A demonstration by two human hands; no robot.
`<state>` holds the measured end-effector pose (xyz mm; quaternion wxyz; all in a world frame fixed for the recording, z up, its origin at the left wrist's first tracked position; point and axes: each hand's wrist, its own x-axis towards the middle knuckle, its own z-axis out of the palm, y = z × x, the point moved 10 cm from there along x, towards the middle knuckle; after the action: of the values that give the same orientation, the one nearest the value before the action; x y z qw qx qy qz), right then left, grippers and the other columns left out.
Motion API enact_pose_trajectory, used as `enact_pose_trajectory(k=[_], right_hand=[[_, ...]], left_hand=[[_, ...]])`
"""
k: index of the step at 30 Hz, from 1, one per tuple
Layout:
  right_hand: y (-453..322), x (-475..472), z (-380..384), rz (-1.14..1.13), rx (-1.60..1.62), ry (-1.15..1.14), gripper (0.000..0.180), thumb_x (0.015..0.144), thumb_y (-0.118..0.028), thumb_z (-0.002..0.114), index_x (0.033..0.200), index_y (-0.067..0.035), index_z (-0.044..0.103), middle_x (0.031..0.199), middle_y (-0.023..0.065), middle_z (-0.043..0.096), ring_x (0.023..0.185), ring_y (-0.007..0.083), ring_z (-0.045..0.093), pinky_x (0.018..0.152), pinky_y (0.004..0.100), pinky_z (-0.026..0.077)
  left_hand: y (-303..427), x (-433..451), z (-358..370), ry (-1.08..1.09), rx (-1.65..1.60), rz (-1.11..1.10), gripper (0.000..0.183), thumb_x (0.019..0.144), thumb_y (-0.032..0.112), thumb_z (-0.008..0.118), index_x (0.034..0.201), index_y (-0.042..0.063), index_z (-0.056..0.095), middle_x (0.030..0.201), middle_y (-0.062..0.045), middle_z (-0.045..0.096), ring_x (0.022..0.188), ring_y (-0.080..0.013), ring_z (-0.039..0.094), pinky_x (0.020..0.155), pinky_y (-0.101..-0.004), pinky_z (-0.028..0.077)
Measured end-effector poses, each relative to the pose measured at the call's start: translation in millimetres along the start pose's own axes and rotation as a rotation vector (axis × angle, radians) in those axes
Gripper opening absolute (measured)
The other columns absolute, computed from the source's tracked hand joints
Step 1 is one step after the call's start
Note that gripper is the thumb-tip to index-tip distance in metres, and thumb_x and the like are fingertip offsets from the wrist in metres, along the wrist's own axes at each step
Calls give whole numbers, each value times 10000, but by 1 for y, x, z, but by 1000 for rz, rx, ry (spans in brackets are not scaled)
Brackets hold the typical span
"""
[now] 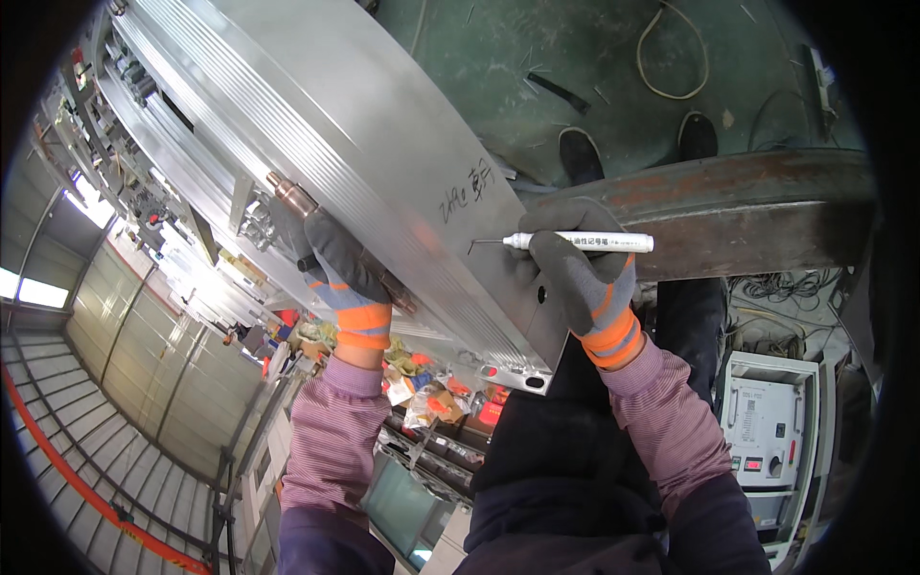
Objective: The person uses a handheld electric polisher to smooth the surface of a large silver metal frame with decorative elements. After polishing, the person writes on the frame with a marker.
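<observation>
A long ribbed metal profile (402,129), silvery, runs from the upper left to below the middle, with handwritten marks on its smooth face. My right hand (582,269), in a grey and orange work glove, grips a white marker pen (618,242). The pen's thin dark tip meets the profile's face near a short dark stroke, below the writing. My left hand (341,262), gloved alike, is closed around a copper-coloured metal rod-like tool (295,194) lying along the ribbed side. A dark hole (542,294) and a slotted end plate (517,379) show at the profile's near end.
A rusty steel beam (733,208) crosses at right. Below it stand coiled cables (783,284) and a white control box (765,431). A cable loop (640,50) and a dark strip (559,93) lie on the green floor. Mixed packaging (431,395) sits below the profile.
</observation>
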<state>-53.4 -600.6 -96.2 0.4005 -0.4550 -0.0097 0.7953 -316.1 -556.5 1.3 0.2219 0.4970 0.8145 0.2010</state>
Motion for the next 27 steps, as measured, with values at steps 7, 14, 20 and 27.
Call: enact_pose_trajectory(k=[7, 14, 20, 27], right_hand=[[5, 0, -3, 9, 1, -47, 145, 898, -56, 640, 1030, 4, 647, 857, 81, 694, 680, 108, 628, 591, 249, 505], [0, 6, -11, -42, 68, -29, 165, 906, -58, 622, 1054, 12, 645, 868, 89, 701, 685, 117, 638, 597, 250, 517], [4, 11, -7, 7, 28, 1, 176, 911, -44, 518, 1029, 27, 629, 879, 129, 706, 727, 144, 653, 667, 283, 540], [7, 9, -10, 38, 70, 29, 195, 893, -50, 638, 1073, 25, 638, 856, 101, 707, 701, 112, 658, 591, 244, 522]], left_hand=[[7, 0, 1, 12, -3, 20, 333, 1069, 269, 416, 1196, -3, 562, 1108, -88, 577, 979, -175, 556, 864, -321, 475], [19, 1, 3, 30, 2, 69, 317, 1062, 283, 443, 1102, 9, 597, 970, -43, 603, 848, -121, 563, 767, -290, 495], [36, 0, 9, -19, 187, 175, 426, 1073, 346, 409, 1122, -39, 584, 1000, -66, 603, 895, -147, 563, 803, -325, 491], [26, 0, 4, 22, 87, 105, 397, 1075, 321, 413, 1150, -28, 586, 1064, -72, 597, 960, -153, 557, 848, -321, 486]])
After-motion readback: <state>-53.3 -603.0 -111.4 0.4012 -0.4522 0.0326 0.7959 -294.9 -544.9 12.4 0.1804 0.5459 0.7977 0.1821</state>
